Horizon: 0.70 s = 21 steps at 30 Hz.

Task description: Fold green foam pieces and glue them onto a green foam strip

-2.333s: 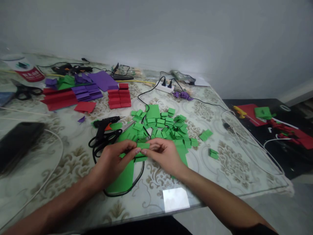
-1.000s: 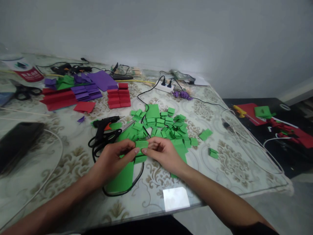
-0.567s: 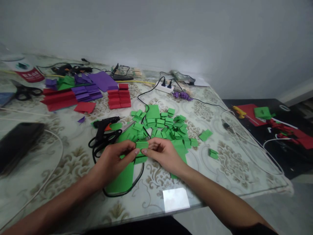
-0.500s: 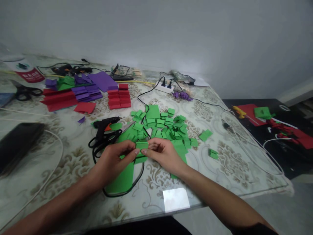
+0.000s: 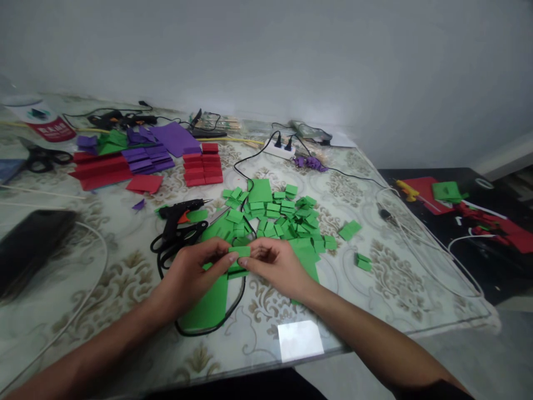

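At the frame's left edge a phone (image 5: 35,244) is lying flat. Left of centre, a glue gun (image 5: 171,223) and scissors (image 5: 201,225) are resting. Near lower centre, my left hand (image 5: 195,271) is pinching a green paper piece (image 5: 240,250), and my right hand (image 5: 281,266) is gripping its other end. Folded green pieces (image 5: 287,209) are lying above, right of centre.

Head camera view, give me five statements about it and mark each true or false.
1. The left hand and right hand both hold folded green paper. True.
2. The folded pieces heaped beyond the hands are purple. False: they are green.
3. Two black plugs sit in the white power strip. True.
4. The red-and-white container is at the picture's right edge. False: it is at the left.
5. A black glue gun lies near black-handled scissors. True.
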### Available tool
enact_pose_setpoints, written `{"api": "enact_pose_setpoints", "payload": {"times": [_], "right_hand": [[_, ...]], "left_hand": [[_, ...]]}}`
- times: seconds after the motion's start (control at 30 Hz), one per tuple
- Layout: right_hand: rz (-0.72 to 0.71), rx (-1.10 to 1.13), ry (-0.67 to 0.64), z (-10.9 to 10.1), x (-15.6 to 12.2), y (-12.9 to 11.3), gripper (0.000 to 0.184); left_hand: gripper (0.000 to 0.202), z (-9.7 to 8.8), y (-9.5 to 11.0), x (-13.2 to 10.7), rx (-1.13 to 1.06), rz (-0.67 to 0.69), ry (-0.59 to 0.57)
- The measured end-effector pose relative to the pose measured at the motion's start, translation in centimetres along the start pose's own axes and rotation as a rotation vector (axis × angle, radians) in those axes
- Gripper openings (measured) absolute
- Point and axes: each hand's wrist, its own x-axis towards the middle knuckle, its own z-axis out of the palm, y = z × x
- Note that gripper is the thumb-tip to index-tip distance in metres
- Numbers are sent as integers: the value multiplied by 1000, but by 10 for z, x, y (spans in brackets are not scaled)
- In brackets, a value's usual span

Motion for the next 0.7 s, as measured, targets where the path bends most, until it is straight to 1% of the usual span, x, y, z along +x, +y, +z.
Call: {"api": "enact_pose_setpoints", "payload": {"times": [0.13, 0.23, 0.53, 0.7], "right_hand": [[-11, -6, -9, 0, 0, -1, 38], [-34, -58, -13, -1, -1, -2, 35], [-60, -129, -22, -3, -1, -2, 41], [-54, -133, -21, -3, -1, -4, 40]], "left_hand": [[26, 0, 1, -1, 5, 3, 4], [25, -1, 2, -1, 17, 6, 11], [26, 0, 1, -1, 28, 0, 2], [27, 0, 1, -1, 44, -4, 10]]}}
